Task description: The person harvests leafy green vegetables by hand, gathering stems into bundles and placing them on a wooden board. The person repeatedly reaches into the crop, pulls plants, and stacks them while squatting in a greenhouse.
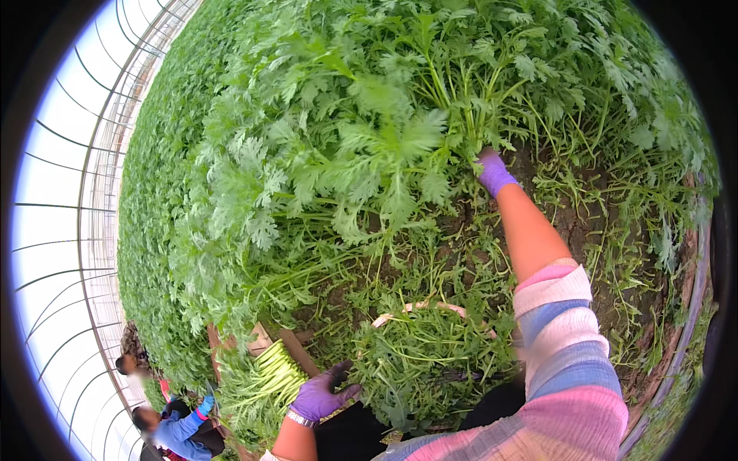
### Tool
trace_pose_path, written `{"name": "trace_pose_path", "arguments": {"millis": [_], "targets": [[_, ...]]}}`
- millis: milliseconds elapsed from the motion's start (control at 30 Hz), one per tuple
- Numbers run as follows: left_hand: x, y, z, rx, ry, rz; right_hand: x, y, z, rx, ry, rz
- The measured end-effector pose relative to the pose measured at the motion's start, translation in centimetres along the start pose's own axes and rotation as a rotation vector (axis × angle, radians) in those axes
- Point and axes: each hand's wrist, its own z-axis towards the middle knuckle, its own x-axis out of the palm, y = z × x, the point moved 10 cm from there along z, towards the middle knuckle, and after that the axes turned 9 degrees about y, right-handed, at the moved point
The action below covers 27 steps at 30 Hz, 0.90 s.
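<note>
My right hand [494, 174], in a purple glove, reaches in at the base of a clump of leafy green stalks [470, 118], apparently garland chrysanthemum. Its fingers are hidden, so I cannot tell what they hold. My left hand [324, 395], also in a purple glove with darkened fingertips, has thumb and fingers apart with nothing visible between them. It hovers between a neat pile of cut stalks [279, 371] and a heap of loose greens [426, 360]. A pale curved rim [420, 306], perhaps a basket's, shows behind that heap. The cut ends of the piled stalks face right, beside wooden boards [300, 352].
Dense standing greens [242, 144] fill the far and left side. Trimmed leaves litter the soil [599, 230]. A pipe or hose [700, 248] curves along the right. At lower left, a person in blue [187, 429] and another person [130, 360] work near the greenhouse frame [83, 207].
</note>
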Motion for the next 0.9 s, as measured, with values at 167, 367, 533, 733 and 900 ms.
{"name": "trace_pose_path", "arguments": {"millis": [167,367,533,733,900], "targets": [[0.0,-0.2,-0.1,0.045,-0.016,0.007,-0.5,2.3,-6.1,-0.383,-0.084,-0.265],[-0.1,-0.8,-0.1,0.070,-0.049,0.002,0.9,6.2,-3.7,-0.160,-0.066,0.101],[-0.1,0.0,-0.4,0.036,-0.026,-0.019,-2.4,3.0,-6.4,0.112,0.026,0.333],[-0.4,0.4,-0.9,0.035,-0.029,0.009,-0.3,2.9,-12.5,0.023,0.002,0.341],[-0.4,0.6,-0.9,0.061,-0.044,0.005,3.2,5.1,-12.9,0.071,0.015,0.056]]}}
